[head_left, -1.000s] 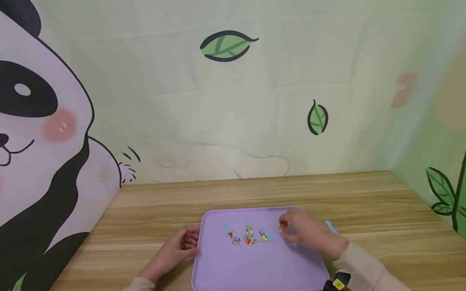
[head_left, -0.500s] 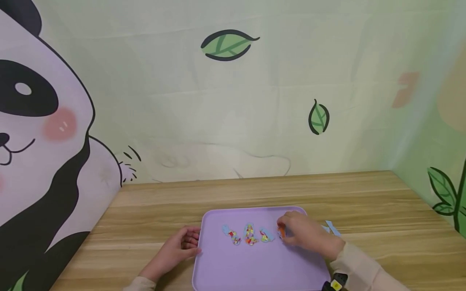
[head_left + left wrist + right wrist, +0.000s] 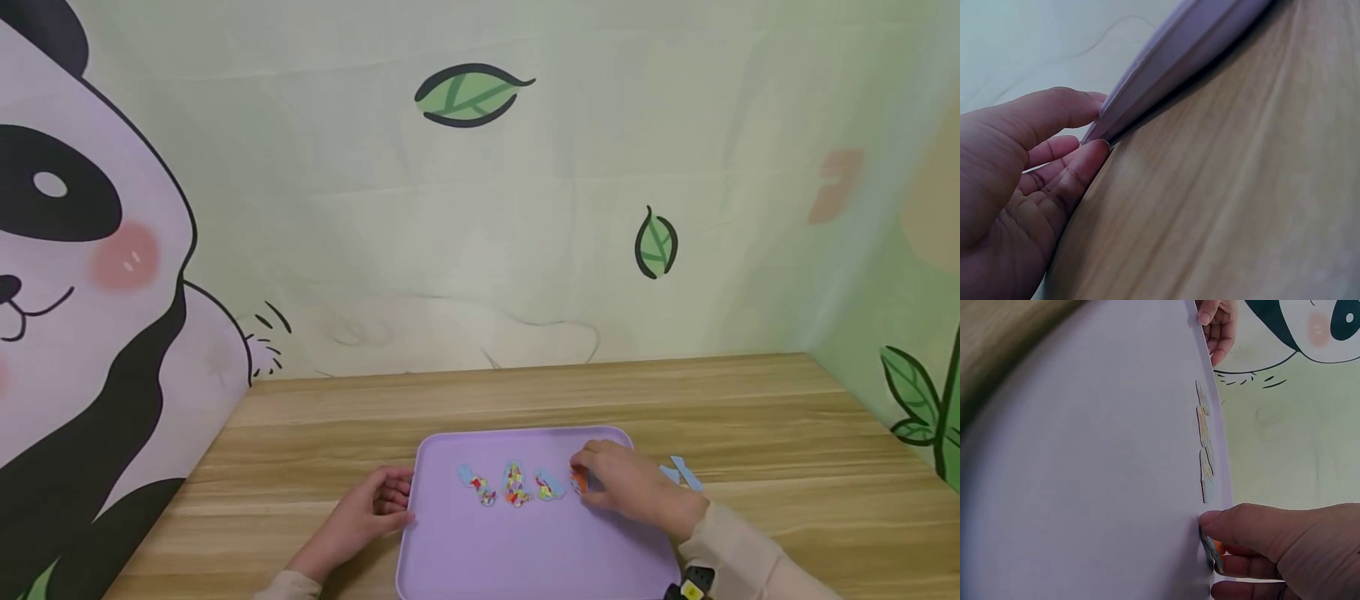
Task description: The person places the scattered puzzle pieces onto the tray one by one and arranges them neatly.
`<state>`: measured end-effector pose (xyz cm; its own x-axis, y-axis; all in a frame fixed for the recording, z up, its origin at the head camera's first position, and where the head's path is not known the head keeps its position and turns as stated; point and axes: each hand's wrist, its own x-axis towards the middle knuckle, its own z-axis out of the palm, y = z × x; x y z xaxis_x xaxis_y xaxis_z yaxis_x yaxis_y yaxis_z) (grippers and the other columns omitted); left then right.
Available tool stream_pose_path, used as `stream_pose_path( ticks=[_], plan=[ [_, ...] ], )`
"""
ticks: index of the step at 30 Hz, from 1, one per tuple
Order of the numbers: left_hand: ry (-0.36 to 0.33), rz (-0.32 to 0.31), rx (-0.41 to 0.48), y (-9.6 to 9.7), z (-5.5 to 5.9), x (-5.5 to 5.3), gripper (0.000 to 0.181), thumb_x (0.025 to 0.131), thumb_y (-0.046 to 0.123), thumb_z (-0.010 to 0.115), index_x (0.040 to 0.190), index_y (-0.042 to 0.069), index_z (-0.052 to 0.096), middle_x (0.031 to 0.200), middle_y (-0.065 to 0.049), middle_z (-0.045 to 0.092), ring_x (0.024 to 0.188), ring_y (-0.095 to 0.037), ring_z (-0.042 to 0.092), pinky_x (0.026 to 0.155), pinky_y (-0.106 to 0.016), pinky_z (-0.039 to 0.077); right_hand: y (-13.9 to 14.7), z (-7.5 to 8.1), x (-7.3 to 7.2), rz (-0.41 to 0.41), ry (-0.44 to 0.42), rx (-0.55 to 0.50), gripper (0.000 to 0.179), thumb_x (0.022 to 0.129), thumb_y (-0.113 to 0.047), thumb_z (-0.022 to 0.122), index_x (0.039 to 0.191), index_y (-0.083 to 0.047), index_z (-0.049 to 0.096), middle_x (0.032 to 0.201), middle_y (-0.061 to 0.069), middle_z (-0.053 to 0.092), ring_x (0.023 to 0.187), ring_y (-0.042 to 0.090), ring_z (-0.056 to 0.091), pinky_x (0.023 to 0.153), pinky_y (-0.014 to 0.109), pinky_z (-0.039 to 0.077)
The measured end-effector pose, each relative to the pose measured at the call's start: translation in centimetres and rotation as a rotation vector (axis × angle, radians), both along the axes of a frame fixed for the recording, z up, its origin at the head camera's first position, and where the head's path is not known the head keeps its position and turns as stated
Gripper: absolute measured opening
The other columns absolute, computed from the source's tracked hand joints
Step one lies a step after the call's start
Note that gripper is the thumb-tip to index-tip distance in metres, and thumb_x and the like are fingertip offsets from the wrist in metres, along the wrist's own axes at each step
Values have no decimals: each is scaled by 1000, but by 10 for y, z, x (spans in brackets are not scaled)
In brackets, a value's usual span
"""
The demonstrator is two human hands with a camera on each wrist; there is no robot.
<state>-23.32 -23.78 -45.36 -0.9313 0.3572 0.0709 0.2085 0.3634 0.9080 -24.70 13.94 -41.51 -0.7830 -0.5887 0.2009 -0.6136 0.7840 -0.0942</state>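
A purple tray (image 3: 525, 550) lies on the wooden table, with three flat puzzle pieces in a row on it: a left one (image 3: 477, 485), a middle one (image 3: 515, 485) and a right one (image 3: 548, 485), light blue with multicoloured patches. My right hand (image 3: 637, 483) pinches another flat puzzle piece (image 3: 1210, 551), orange and light blue, at the row's right end. Thumb and fingers partly cover it, and its underside looks close to the tray. At the tray's left rim, my left hand (image 3: 367, 508) pinches the edge between thumb and fingers, seen closely in the left wrist view.
Light blue flat pieces (image 3: 686, 473) lie on the wooden table (image 3: 337, 417) just right of the tray, beside my right wrist. A printed cloth wall (image 3: 375, 208) with a panda and leaves closes off the table's far side.
My right hand has shifted slightly left and down with the orange piece, which now sits nearer the row. More of the blue pieces beyond the tray shows. The left hand holds still.
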Motion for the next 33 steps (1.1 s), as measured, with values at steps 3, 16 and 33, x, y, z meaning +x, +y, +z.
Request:
stream_pose_path(
  ticks=[3,16,33],
  plan=[
    [-3,4,-6,0,-1,-1,57,82,7,74,128,-10,47,109,-21,57,89,-9,57,80,-18,52,1,0,0,13,5,-3,33,75,-20,78,102,-5,68,93,0,62,89,18,61,82,35,54],
    [-2,1,-8,1,-1,-1,57,82,8,74,128,-10,46,109,-21,57,90,-9,57,80,-18,52,3,0,0,39,42,-24,32,73,-20,78,101,-7,68,93,0,62,88,17,60,80,32,54],
    [-1,-5,3,0,1,0,56,82,7,74,127,-12,46,108,-21,57,89,-7,57,80,-18,52,10,18,5,-16,-20,-79,39,77,-17,75,112,-3,66,109,7,63,102,24,62,86,37,54]
  ],
)
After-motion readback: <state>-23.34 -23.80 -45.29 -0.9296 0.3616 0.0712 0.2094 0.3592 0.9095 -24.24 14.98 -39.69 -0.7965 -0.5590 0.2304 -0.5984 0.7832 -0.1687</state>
